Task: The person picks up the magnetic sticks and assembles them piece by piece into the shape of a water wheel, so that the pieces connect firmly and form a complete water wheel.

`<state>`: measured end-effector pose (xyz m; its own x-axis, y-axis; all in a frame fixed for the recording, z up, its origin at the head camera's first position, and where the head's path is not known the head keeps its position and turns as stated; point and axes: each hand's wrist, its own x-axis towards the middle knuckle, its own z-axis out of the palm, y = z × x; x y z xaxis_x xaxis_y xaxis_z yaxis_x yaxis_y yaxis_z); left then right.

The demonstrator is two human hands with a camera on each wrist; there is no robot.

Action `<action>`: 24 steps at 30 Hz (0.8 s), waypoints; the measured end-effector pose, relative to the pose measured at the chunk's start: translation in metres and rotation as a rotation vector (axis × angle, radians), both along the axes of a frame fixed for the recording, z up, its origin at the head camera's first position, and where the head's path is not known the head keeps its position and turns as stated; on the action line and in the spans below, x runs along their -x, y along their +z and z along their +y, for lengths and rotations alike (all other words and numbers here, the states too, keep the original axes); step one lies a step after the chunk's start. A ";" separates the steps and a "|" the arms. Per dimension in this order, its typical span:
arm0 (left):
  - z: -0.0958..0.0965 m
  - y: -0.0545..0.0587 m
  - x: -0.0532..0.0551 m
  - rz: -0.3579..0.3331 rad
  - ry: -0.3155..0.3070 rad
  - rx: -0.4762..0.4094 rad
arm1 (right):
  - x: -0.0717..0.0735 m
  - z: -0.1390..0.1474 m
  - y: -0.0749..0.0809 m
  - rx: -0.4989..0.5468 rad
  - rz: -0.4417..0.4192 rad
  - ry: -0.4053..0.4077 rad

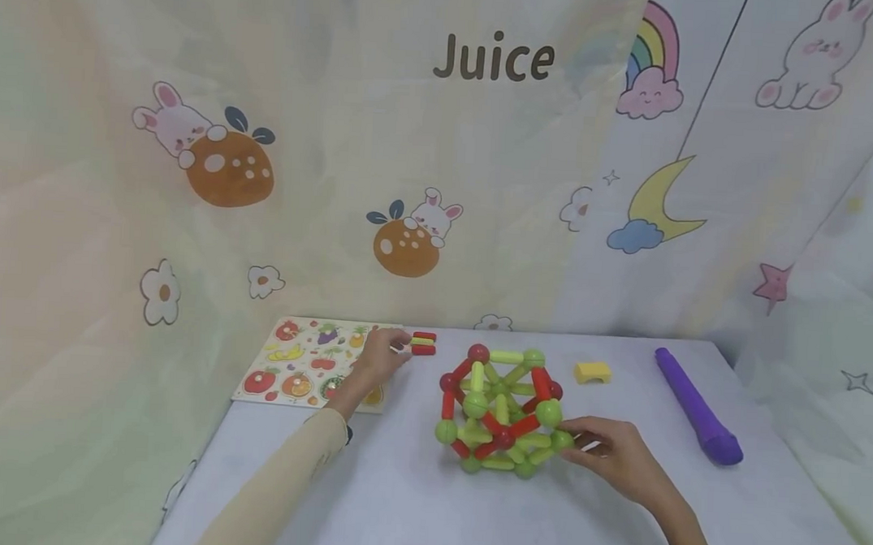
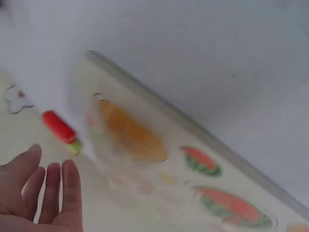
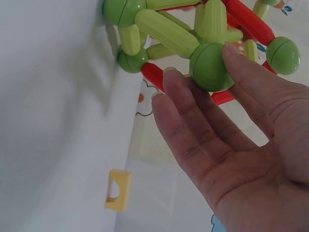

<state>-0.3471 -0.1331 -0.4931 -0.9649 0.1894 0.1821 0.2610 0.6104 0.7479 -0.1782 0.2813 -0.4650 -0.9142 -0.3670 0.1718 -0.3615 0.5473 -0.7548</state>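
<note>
A ball-and-rod building toy model point(image 1: 503, 414), a cage of red and green rods joined by red and green balls, stands mid-table. At its right side my right hand point(image 1: 618, 459) pinches a green ball point(image 3: 208, 66) at the model's corner between thumb and fingers. My left hand point(image 1: 383, 353) is at the back of the table, above the right end of the fruit puzzle board point(image 1: 256, 391). Just beyond its fingertips lie a few loose red and yellow-green rods point(image 1: 424, 343). In the left wrist view a red rod point(image 2: 59, 126) shows apart from the fingers.
A yellow arch block point(image 1: 592, 372) lies at the back, right of the model. Farther right lies a long purple stick-like object point(image 1: 697, 407). Behind the white table point(image 1: 412, 507) hangs a printed curtain point(image 1: 325, 137).
</note>
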 end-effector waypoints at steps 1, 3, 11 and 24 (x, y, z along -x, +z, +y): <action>0.001 -0.006 0.005 -0.010 0.030 0.007 | 0.000 0.000 0.000 0.007 -0.008 0.000; 0.003 -0.015 0.014 -0.028 0.076 0.042 | -0.001 0.000 -0.001 0.017 -0.021 0.000; 0.019 -0.028 0.028 0.025 0.094 0.213 | 0.001 0.002 -0.004 0.026 -0.014 -0.009; 0.029 -0.023 0.017 0.026 0.061 0.283 | 0.000 0.001 -0.003 0.031 -0.024 0.001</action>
